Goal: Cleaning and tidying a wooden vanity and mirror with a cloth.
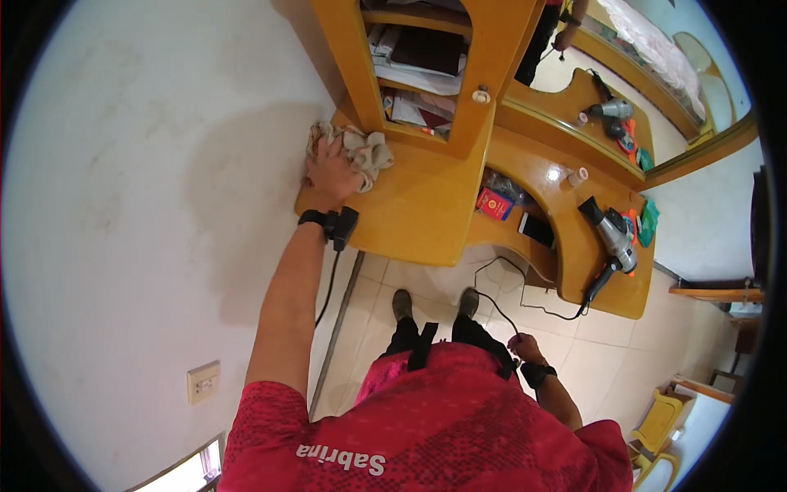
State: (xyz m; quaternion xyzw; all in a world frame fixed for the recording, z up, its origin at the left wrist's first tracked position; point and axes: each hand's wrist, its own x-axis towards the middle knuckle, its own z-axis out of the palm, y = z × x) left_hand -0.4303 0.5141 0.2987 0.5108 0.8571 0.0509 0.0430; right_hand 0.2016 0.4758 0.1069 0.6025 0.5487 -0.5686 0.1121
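Note:
My left hand [332, 172] presses down on a bunched beige cloth [373, 156], its fingers bent over the folds. The cloth lies at the far left corner of a yellow-brown wooden dresser top [418, 205], close to the wall. Low at my right side, my right hand [529, 348] is closed around a thin black cord [489, 297]. That cord loops over the floor and up to a silver and black hair dryer [615, 238], which lies on the dresser's right wing. Part of the right hand's grip is hidden by its own fingers.
A cabinet [467, 115] with books and papers stands on the dresser, beside a mirror [656, 90]. An open shelf holds a red box [495, 203] and a phone [537, 230]. A small pink cylinder [579, 176] and green plastic [648, 223] are near the dryer. White wall borders my left.

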